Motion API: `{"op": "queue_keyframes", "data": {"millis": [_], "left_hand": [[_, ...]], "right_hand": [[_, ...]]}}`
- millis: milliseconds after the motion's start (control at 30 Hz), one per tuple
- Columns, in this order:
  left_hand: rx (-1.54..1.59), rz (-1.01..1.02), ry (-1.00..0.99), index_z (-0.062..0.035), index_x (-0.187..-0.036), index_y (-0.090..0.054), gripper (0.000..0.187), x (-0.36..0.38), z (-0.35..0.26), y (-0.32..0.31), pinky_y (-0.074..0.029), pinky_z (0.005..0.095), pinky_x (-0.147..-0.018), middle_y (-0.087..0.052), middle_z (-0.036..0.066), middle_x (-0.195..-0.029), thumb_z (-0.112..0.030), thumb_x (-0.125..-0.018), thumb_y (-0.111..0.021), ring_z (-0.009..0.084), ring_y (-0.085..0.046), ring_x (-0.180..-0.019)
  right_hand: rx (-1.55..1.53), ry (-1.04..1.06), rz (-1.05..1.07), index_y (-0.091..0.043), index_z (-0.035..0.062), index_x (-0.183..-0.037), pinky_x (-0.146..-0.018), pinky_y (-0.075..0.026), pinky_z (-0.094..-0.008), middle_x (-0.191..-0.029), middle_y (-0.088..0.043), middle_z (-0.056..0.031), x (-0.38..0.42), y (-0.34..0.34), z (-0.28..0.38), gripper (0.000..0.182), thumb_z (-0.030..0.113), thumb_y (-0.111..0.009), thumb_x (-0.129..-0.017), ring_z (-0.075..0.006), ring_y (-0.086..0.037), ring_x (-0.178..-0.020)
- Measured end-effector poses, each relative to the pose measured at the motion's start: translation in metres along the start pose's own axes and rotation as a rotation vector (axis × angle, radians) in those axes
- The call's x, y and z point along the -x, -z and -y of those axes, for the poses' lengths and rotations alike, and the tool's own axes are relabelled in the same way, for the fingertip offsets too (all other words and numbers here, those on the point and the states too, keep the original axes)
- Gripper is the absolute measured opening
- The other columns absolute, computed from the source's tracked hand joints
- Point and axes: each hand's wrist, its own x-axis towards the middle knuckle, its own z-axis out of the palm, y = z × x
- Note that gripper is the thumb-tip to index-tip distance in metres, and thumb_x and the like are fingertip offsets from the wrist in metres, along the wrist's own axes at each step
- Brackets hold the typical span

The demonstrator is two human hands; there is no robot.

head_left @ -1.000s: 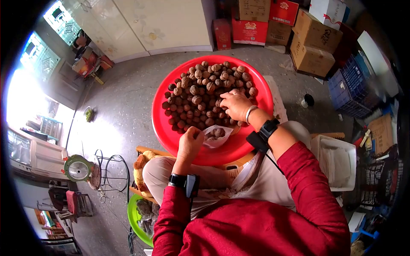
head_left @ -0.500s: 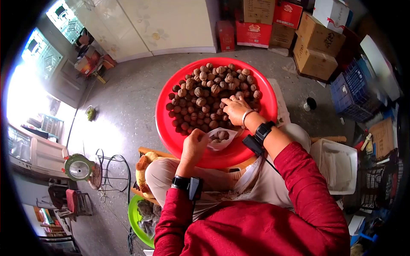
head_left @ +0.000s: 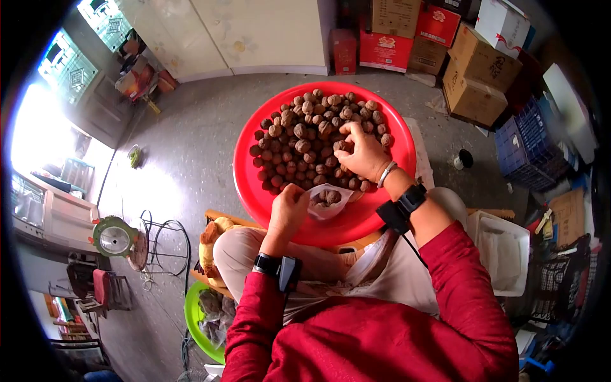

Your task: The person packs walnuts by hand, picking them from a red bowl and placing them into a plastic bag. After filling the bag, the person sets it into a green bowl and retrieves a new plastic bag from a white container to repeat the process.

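A wide red basin [head_left: 251, 210] holds a large heap of brown walnuts [head_left: 304, 146]. At its near side, a small clear plastic bag [head_left: 326, 210] lies with its mouth spread and several walnuts inside. My left hand [head_left: 287, 210] pinches the bag's left edge, fingers closed. Over the right part of the heap is my right hand [head_left: 369, 156], its thumb and forefinger curled about a walnut [head_left: 342, 147]. Its other fingers are partly hidden from me.
A green basin [head_left: 194, 318] with filled plastic bags stands at lower left. To the right are a white tub [head_left: 519, 254] and blue crates [head_left: 525, 143]. Cardboard boxes [head_left: 474, 92] are stacked behind. A round green-rimmed device [head_left: 114, 237] and black cable [head_left: 184, 245] sit at left.
My right hand has shifted up and slightly right over the heap, its fingers now curled about a walnut. The left hand stays at the bag. The whole view has tilted slightly.
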Motion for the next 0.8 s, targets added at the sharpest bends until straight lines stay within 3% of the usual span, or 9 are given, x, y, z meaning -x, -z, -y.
{"op": "queue_keyframes", "data": {"millis": [167, 267, 367, 433, 467, 567, 700, 733, 800], "left_hand": [[-0.013, -0.023, 0.003, 0.0019, -0.088, -0.062, 0.019, -0.001, -0.001, 0.001, -0.051, 0.0341, -0.065, -0.066, 0.017, -0.074, -0.017, -0.085, -0.062, 0.0247, -0.065, -0.070], [-0.013, -0.029, 0.013, 0.0016, -0.088, -0.062, 0.018, -0.003, 0.003, 0.000, -0.051, 0.0338, -0.064, -0.065, 0.017, -0.074, -0.017, -0.085, -0.062, 0.0243, -0.065, -0.069], [-0.005, -0.034, 0.030, 0.0014, -0.088, -0.062, 0.018, -0.003, 0.004, -0.001, -0.051, 0.0336, -0.064, -0.065, 0.017, -0.073, -0.017, -0.085, -0.062, 0.0236, -0.065, -0.069], [-0.001, -0.033, 0.048, 0.0013, -0.088, -0.062, 0.018, -0.003, 0.005, -0.001, -0.050, 0.0336, -0.064, -0.065, 0.016, -0.073, -0.016, -0.085, -0.062, 0.0234, -0.065, -0.068], [0.009, -0.033, 0.057, 0.0012, -0.088, -0.062, 0.018, -0.004, 0.007, -0.002, -0.050, 0.0336, -0.064, -0.065, 0.016, -0.073, -0.016, -0.085, -0.062, 0.0230, -0.064, -0.068], [0.017, -0.031, 0.067, 0.0011, -0.089, -0.062, 0.018, -0.003, 0.004, 0.000, -0.050, 0.0336, -0.063, -0.065, 0.016, -0.073, -0.016, -0.084, -0.062, 0.0229, -0.064, -0.067], [0.027, -0.043, 0.026, 0.0009, -0.089, -0.063, 0.018, -0.005, 0.011, -0.003, -0.051, 0.0336, -0.063, -0.065, 0.016, -0.072, -0.016, -0.084, -0.062, 0.0238, -0.065, -0.066], [0.028, -0.042, 0.027, 0.0009, -0.089, -0.063, 0.018, -0.005, 0.011, -0.003, -0.051, 0.0336, -0.063, -0.065, 0.016, -0.072, -0.016, -0.084, -0.062, 0.0238, -0.065, -0.066], [0.000, -0.035, 0.038, 0.0008, -0.088, -0.062, 0.017, -0.005, 0.011, -0.002, -0.051, 0.0334, -0.063, -0.065, 0.016, -0.072, -0.016, -0.084, -0.061, 0.0244, -0.065, -0.067]], "right_hand": [[-0.133, 0.186, 0.099, -0.060, 0.0064, -0.099, -0.074, -0.052, -0.0380, -0.082, -0.067, -0.0131, 0.010, 0.012, 0.011, 0.028, 0.022, -0.070, -0.078, -0.0299, -0.066, -0.081], [-0.169, 0.260, 0.227, -0.060, 0.0051, -0.101, -0.070, -0.052, -0.0317, -0.083, -0.065, -0.0072, 0.018, 0.012, 0.021, 0.027, 0.017, -0.071, -0.079, -0.0174, -0.065, -0.080], [-0.109, 0.512, 0.194, -0.065, 0.0069, -0.095, -0.077, -0.052, -0.0359, -0.091, -0.065, -0.0112, 0.015, -0.005, 0.005, 0.021, 0.020, -0.070, -0.079, -0.0272, -0.065, -0.084], [-0.129, 0.390, 0.226, -0.067, 0.0072, -0.094, -0.080, -0.051, -0.0373, -0.096, -0.065, -0.0130, 0.012, 0.002, 0.002, 0.021, 0.023, -0.068, -0.080, -0.0312, -0.064, -0.088], [-0.102, 0.389, 0.175, -0.065, 0.0064, -0.100, -0.078, -0.051, -0.0376, -0.092, -0.068, -0.0147, 0.008, 0.000, -0.011, 0.033, 0.030, -0.075, -0.079, -0.0305, -0.066, -0.087], [-0.117, 0.053, 0.203, -0.064, 0.0045, -0.097, -0.072, -0.052, -0.0356, -0.085, -0.068, -0.0133, 0.006, 0.018, -0.010, 0.027, 0.025, -0.072, -0.081, -0.0259, -0.066, -0.079], [0.177, -0.046, 0.365, -0.065, 0.0062, -0.097, -0.075, -0.052, -0.0428, -0.088, -0.068, -0.0173, 0.005, 0.025, -0.018, 0.024, 0.025, -0.060, -0.083, -0.0334, -0.066, -0.084], [0.212, 0.077, 0.401, -0.067, 0.0067, -0.091, -0.078, -0.051, -0.0451, -0.090, -0.067, -0.0199, 0.007, 0.026, -0.016, 0.024, 0.026, -0.056, -0.082, -0.0362, -0.065, -0.088], [0.347, 0.025, 0.550, -0.070, 0.0064, -0.087, -0.080, -0.051, -0.0429, -0.088, -0.068, -0.0188, 0.014, 0.021, -0.026, 0.019, 0.021, -0.061, -0.078, -0.0352, -0.066, -0.087]]}}
